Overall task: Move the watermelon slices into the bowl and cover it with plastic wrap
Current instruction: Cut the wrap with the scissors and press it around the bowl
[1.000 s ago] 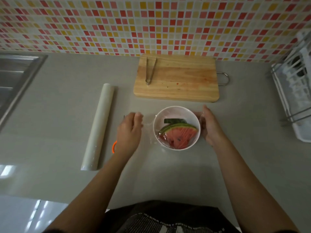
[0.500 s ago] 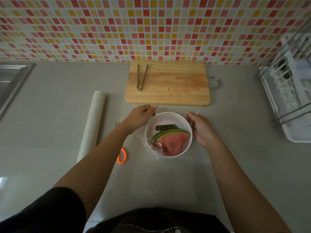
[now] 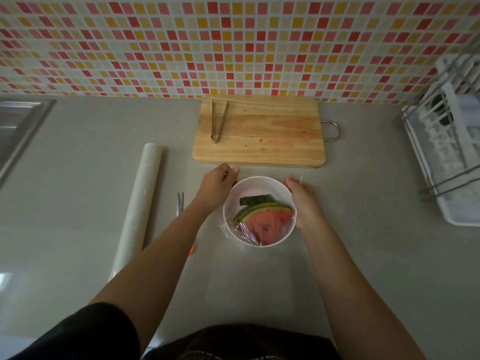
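A white bowl point(image 3: 255, 185) stands on the grey counter in front of the cutting board. Watermelon slices point(image 3: 267, 222) with green rind lie inside it. A clear sheet of plastic wrap point(image 3: 246, 231) lies over the near part of the bowl, wrinkled along the front rim. My left hand point(image 3: 217, 181) pinches the wrap's edge at the bowl's far left rim. My right hand point(image 3: 304, 198) holds the wrap against the right side, its fingertips at the far right rim.
A wooden cutting board point(image 3: 259, 132) with metal tongs point(image 3: 218, 120) lies behind the bowl. The plastic wrap roll point(image 3: 139, 206) lies to the left, orange-handled scissors point(image 3: 180, 203) beside my left forearm. A sink point(image 3: 18, 126) is far left, a dish rack point(image 3: 452, 141) far right.
My left hand moved from the counter left of the bowl up to its far left rim. My right hand slid toward the far right rim, both drawing the wrap over the bowl.
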Available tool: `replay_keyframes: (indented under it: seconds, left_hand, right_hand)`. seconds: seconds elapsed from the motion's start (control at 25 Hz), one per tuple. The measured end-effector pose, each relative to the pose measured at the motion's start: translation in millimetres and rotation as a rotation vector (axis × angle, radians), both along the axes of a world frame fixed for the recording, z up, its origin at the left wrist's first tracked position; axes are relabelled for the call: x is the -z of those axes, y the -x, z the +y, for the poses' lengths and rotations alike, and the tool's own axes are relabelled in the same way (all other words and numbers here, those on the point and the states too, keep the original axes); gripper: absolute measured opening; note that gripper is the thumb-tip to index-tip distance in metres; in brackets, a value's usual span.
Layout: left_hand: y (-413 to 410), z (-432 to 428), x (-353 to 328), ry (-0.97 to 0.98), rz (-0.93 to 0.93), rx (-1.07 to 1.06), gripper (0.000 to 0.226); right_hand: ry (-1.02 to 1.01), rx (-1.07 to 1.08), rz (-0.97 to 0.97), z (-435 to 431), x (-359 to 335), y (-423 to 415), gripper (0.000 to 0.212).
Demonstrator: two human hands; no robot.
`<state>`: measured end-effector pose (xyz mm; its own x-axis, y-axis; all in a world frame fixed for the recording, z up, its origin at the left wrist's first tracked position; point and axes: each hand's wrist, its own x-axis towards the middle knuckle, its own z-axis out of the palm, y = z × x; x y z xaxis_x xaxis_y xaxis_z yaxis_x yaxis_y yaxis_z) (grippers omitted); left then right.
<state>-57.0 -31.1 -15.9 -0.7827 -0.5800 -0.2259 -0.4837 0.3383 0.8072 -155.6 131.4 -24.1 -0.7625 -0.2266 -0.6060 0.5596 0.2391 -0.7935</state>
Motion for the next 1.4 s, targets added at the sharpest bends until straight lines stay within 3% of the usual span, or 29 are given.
replay_keyframes:
  seconds: [0.24, 0.4, 0.48, 0.6, 0.8, 0.88, 1.0, 1.08, 1.16, 1.2, 1.24, 1.4]
  left_hand:
    - [-9.6, 9.5, 8.9, -0.341, 0.039, -0.184, 0.038]
    - [-9.4, 17.9, 10.1, -0.684, 0.171, -0.329, 0.014]
    - [-7.9, 19.3, 8.9, -0.765, 0.198, -0.385, 0.018]
    - [-7.3, 19.1, 5.2, -0.795, 0.182, -0.383, 0.032]
    - [-9.0, 18.0, 3.5, -0.808, 0.142, -0.351, 0.035]
    - [-8.9, 16.4, 2.9, -0.813, 0.114, -0.341, 0.035]
    - [-8.4, 15.3, 3.0, -0.801, 0.073, -0.326, 0.034]
    - [-8.4, 15.8, 2.2, -0.79, 0.069, -0.327, 0.031]
    - [-8.4, 16.8, 1.2, -0.772, 0.081, -0.321, 0.029]
    - [-7.6, 17.4, 0.8, -0.762, 0.088, -0.318, 0.029]
    - [-6.6, 18.9, 0.2, -0.757, 0.095, -0.322, 0.03]
    - [-4.0, 25.8, 0.3, -0.768, 0.144, -0.384, 0.034]
  right_hand:
    - [0.0, 0.107, -0.098, -1.8, 1.2, -3.5, 0.023]
    - [-0.013, 0.123, -0.142, -4.5, 2.0, -2.0, 0.016]
    - [-0.017, 0.153, -0.115, -5.4, 4.3, -0.7, 0.025]
    - [0.019, 0.207, -0.063, -5.8, 5.0, 1.2, 0.041]
    - [0.17, 0.354, -0.179, -4.1, 11.4, -0.6, 0.039]
    - [0.281, 0.529, -0.176, 0.3, 10.2, 0.0, 0.032]
    - [0.296, 0.849, 0.133, 18.3, -0.2, -0.4, 0.022]
    - [0.307, 0.722, 0.431, 30.6, -3.7, -10.0, 0.027]
    - [0.261, 0.182, 0.631, 34.1, 0.0, -27.4, 0.039]
    - [0.235, -0.049, 0.643, 31.9, 6.2, -33.6, 0.046]
    - [0.225, -0.161, 0.595, 30.0, 11.9, -38.6, 0.053]
    - [0.229, -0.119, 0.253, 18.4, 17.6, -42.1, 0.085]
